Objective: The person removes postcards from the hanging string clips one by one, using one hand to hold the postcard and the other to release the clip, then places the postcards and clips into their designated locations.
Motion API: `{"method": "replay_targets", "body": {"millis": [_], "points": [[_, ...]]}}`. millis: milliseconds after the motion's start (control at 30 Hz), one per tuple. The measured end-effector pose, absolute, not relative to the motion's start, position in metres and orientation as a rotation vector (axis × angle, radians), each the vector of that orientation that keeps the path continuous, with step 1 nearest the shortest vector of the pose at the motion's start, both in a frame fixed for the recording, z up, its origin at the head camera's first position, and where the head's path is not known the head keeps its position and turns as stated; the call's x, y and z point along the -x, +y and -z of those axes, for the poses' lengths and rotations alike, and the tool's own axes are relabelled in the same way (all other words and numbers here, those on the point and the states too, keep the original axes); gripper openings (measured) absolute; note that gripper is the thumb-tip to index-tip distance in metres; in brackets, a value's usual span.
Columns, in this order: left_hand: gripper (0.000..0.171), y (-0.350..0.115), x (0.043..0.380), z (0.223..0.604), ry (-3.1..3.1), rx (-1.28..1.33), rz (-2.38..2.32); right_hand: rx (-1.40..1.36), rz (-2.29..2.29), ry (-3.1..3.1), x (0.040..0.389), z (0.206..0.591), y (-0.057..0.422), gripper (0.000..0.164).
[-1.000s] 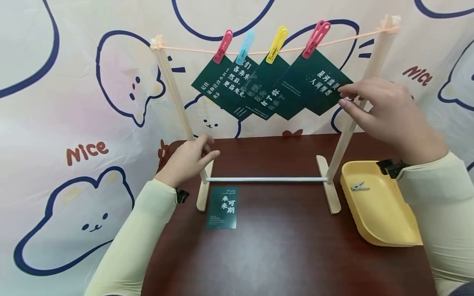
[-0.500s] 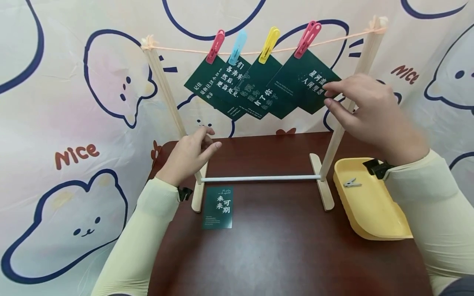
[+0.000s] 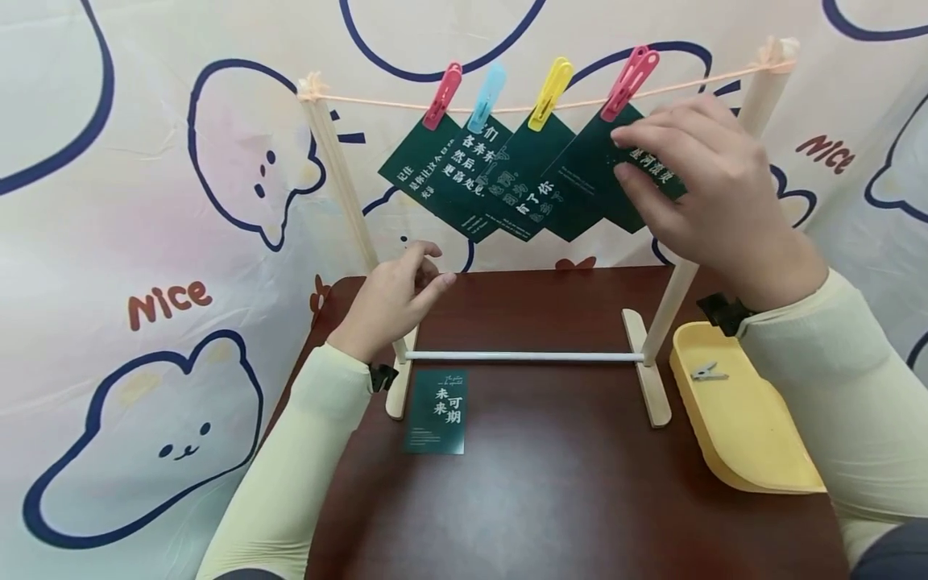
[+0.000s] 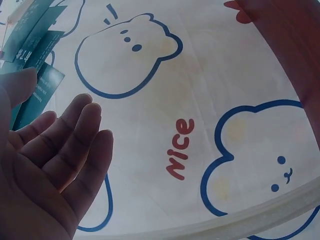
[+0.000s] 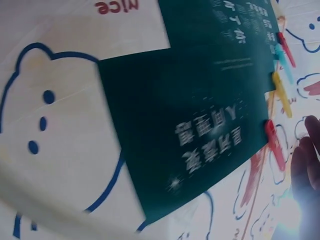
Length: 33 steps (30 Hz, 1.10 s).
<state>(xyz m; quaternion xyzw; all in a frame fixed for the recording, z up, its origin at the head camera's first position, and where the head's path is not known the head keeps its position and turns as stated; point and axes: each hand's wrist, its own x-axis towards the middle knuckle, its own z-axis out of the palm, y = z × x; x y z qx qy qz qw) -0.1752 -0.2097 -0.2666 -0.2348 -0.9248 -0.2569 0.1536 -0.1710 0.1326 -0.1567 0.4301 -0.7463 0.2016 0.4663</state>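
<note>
Several green cards with white lettering hang overlapping from a string, held by a pink clothespin, a light blue one, a yellow one and another pink clothespin. My right hand is before the rightmost card, hiding part of its lettering, thumb and fingertips apart. In the right wrist view its fingers show beside the pink clothespin, holding nothing. Low by the left post, my left hand hovers with loosely bent fingers, holding nothing.
Two wooden posts, left and right, carry the string, with a white crossbar low between them. Another green card lies on the dark table. A yellow tray at right holds a grey clothespin.
My right hand has moved left and up from the rightmost card's right corner, across its front towards the pink clothespin. My left hand has drifted slightly right and up.
</note>
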Motion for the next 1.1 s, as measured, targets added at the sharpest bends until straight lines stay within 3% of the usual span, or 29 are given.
{"method": "replay_targets", "body": {"millis": [1100], "points": [[0.051,-0.210,0.190,0.268,-2.630,0.682,0.725,-1.154,-0.511,-1.715,0.194,0.140,0.073,0.029]]}}
